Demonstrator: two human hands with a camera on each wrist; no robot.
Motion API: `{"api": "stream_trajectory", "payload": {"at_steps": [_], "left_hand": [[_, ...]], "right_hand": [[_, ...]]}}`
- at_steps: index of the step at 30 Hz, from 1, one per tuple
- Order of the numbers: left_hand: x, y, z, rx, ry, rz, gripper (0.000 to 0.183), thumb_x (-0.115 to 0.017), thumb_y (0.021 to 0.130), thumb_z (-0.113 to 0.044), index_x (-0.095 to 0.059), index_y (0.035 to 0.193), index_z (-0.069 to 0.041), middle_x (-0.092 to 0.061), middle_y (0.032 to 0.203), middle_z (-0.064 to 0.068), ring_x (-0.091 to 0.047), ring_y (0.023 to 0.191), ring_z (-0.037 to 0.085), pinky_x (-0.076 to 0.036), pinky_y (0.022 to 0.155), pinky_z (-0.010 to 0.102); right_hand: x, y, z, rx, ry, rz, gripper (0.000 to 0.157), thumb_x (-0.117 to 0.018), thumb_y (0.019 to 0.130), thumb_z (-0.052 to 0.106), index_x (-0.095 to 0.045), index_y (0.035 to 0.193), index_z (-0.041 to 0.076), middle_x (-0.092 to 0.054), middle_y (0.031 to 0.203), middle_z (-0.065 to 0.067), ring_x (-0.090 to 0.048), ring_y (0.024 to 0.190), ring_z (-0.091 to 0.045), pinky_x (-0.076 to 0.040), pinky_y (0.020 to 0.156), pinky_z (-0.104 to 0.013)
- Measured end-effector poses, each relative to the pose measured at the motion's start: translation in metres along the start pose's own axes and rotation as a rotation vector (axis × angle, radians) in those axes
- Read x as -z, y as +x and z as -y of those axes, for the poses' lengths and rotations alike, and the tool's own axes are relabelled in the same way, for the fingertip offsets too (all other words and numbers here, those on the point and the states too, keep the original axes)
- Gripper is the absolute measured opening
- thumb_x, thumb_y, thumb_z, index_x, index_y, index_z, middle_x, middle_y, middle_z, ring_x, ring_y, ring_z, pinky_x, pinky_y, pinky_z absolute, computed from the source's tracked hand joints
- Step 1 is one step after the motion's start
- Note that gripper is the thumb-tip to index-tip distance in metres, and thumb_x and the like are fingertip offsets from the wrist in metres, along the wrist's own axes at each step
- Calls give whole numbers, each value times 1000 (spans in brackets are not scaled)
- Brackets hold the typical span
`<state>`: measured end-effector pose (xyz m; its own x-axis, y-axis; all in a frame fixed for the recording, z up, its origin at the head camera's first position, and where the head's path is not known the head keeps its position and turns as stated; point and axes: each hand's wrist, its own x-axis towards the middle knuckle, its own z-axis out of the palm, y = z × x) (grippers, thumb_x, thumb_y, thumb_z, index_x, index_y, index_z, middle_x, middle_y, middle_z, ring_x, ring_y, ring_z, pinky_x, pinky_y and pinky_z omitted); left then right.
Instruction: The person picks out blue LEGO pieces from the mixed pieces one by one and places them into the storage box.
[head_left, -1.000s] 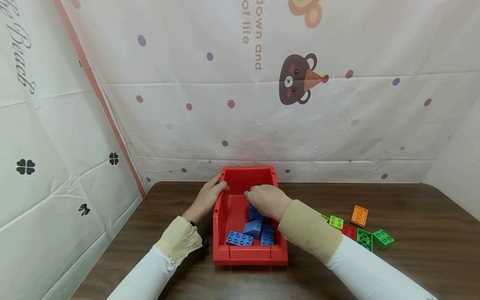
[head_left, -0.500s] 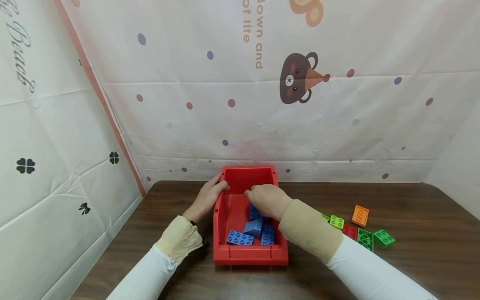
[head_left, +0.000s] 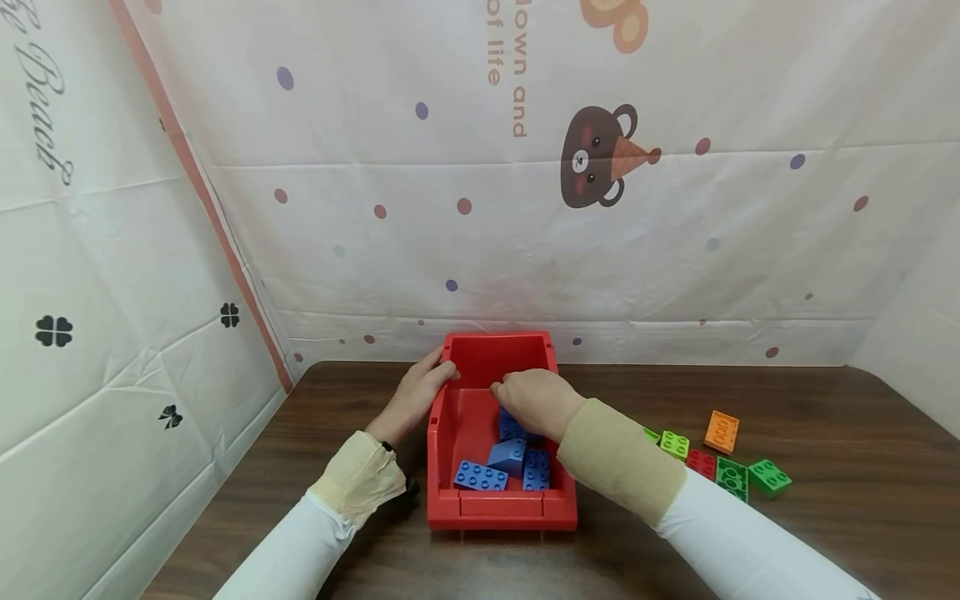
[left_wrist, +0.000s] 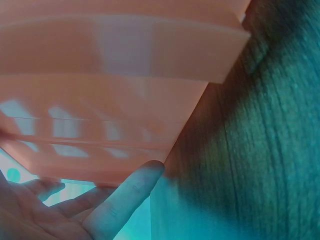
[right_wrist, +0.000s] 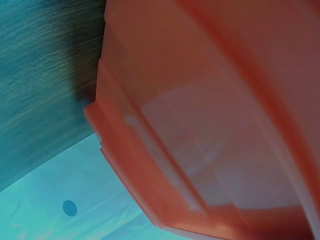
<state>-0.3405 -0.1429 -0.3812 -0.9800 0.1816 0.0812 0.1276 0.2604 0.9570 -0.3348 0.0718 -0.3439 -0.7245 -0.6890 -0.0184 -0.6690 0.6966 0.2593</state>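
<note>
A red open-fronted bin [head_left: 517, 507] stands on the table. Its left wall is held by my left hand [head_left: 411, 400], thumb over the rim, fingers outside. In the left wrist view, a finger of that hand [left_wrist: 117, 205] touches the bin's outer side [left_wrist: 115, 100]. My right hand [head_left: 536, 404] reaches over the right wall with curled fingers; I cannot tell whether they grip the blue brick [head_left: 512, 427] just below. Nearby inside lie a sloped blue brick [head_left: 507, 456] and two flat-lying studded ones. The right wrist view shows only the bin's outside [right_wrist: 165, 135].
To the right on the dark wooden table [head_left: 840, 517] are an orange brick [head_left: 722, 432], a lime brick [head_left: 674, 444], a red brick [head_left: 701, 462] and green bricks [head_left: 768, 477], partly behind the right sleeve. A printed white curtain [head_left: 345, 250] hangs behind the table.
Both hands, the bin and the bricks keep their places. Only the head view has shifted very slightly.
</note>
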Motion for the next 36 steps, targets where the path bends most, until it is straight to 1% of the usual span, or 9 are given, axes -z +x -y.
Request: {"api": "stream_trajectory", "payload": {"at_steps": [4, 9, 12, 18, 19, 21, 25, 30, 36], "left_hand": [[-1, 1, 1, 1, 13, -13, 61, -50, 102, -23, -41, 162, -19, -66, 129, 23, -73, 89, 41, -64, 81, 50], [-1, 2, 4, -5, 15, -18, 60, -50, 101, -23, -44, 160, -20, -66, 127, 23, -72, 92, 46, -64, 82, 51], [0, -1, 0, -4, 6, -1, 60, -51, 101, -21, -42, 161, -18, -66, 128, 24, -73, 90, 44, -64, 83, 52], [0, -1, 1, 0, -1, 2, 60, -51, 102, -21, -41, 162, -16, -65, 130, 25, -73, 90, 43, -64, 82, 52], [0, 1, 4, -4, 1, -4, 60, -51, 102, -23, -41, 161, -17, -65, 130, 24, -72, 91, 44, -64, 82, 51], [0, 1, 3, 0, 3, -6, 62, -51, 102, -24, -40, 162, -15, -65, 129, 24, -73, 89, 42, -64, 81, 51], [0, 0, 1, 9, 7, -16, 61, -51, 101, -25, -42, 161, -17, -67, 128, 22, -73, 92, 43, -64, 82, 51], [-1, 0, 1, 20, 11, -22, 60, -52, 100, -25, -44, 160, -19, -65, 130, 20, -72, 97, 45, -64, 85, 50], [0, 1, 1, 23, 7, -12, 62, -50, 102, -24, -41, 163, -18, -65, 132, 23, -72, 94, 45, -63, 84, 51]], "right_hand": [[0, 0, 0, -6, 15, 4, 26, -82, 94, 15, -75, 119, 12, -76, 92, -5, -76, 87, -20, -62, 90, -37], [0, 0, 1, -9, 0, -3, 24, -83, 93, 15, -74, 116, 12, -76, 91, -5, -76, 87, -20, -62, 90, -37], [0, 1, 1, -13, -10, -4, 23, -83, 93, 16, -73, 113, 13, -76, 91, -5, -76, 87, -20, -62, 90, -37], [1, 1, 1, -19, -5, 7, 22, -82, 94, 15, -73, 113, 12, -75, 90, -5, -75, 86, -20, -62, 89, -37], [1, 1, 1, -17, -4, 8, 22, -82, 94, 15, -73, 113, 12, -75, 89, -5, -75, 85, -20, -62, 89, -37], [2, 0, 1, -12, -2, 11, 21, -81, 94, 15, -74, 114, 12, -75, 88, -5, -75, 85, -20, -62, 89, -37], [2, -1, 1, -1, -2, 19, 20, -80, 96, 14, -74, 114, 12, -73, 85, -4, -73, 81, -19, -62, 89, -36], [3, -1, 0, 12, -5, 22, 15, -80, 95, 14, -74, 109, 13, -73, 82, -3, -72, 77, -18, -63, 88, -36], [3, -2, 0, 18, 0, 19, 16, -80, 95, 14, -74, 110, 15, -72, 81, -2, -71, 76, -18, -63, 88, -36]]}}
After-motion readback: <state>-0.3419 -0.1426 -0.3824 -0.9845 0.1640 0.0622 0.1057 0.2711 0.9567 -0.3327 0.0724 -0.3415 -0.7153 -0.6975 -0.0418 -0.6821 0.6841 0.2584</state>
